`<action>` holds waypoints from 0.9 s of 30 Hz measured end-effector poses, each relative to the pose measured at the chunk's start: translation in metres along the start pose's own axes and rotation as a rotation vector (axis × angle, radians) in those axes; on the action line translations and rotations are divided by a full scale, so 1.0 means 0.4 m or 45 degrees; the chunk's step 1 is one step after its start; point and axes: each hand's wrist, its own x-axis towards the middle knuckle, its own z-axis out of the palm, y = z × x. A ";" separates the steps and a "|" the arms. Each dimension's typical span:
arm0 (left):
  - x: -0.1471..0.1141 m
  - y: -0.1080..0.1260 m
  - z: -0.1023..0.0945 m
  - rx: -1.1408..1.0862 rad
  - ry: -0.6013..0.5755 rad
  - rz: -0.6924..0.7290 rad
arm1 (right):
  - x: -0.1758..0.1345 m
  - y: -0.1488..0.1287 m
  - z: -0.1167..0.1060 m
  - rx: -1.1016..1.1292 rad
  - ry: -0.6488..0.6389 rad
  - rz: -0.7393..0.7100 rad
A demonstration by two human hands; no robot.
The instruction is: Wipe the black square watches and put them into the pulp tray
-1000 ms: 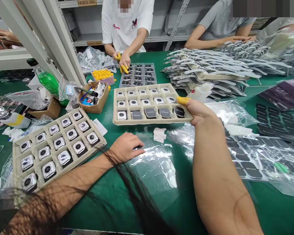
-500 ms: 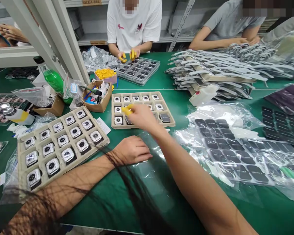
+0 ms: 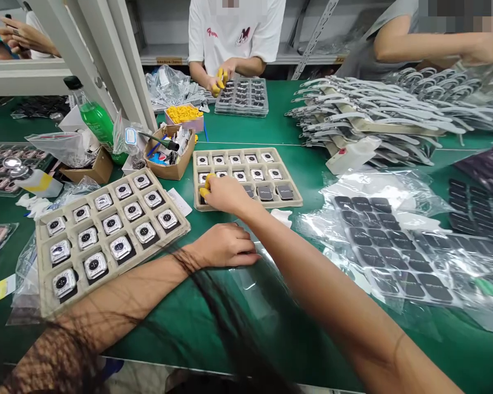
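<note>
Silver square watch cases [image 3: 257,174] in beige rectangular moulded tray [image 3: 285,204], twelve o'clock: likely light, stiff, slick; pinch by edges. Right hand [image 3: 225,194] over tray's eight-o'clock cells, fingers bent, grip hidden, cannot tell; left hand [image 3: 225,245], six o'clock, loosely curled, nothing visibly held.

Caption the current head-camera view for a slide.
Right hand reaches over a tray of watch bodies on a green workbench; left hand rests near a second tray.

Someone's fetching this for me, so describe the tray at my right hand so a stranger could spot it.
On the green table, look beyond the left hand. There lies a beige compartment tray, the right hand over its near-left part. Unlike the similar tray to its left, its near row shows dark squares toward the right.
</note>
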 end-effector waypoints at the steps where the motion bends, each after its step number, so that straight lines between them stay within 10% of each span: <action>1: 0.000 0.001 -0.004 -0.026 0.000 0.024 | -0.002 0.005 -0.005 0.050 0.026 -0.003; 5: 0.002 0.023 -0.031 -0.270 0.002 -0.126 | -0.040 0.071 -0.036 0.210 0.079 -0.002; 12: 0.032 0.052 -0.079 -0.529 0.533 -1.138 | -0.264 0.262 0.057 1.309 0.433 0.061; 19: 0.033 0.037 -0.085 -0.905 0.297 -1.035 | -0.329 0.264 0.169 0.845 0.495 0.070; 27: 0.038 0.042 -0.090 -0.997 0.317 -1.010 | -0.317 0.249 0.178 1.270 0.375 0.184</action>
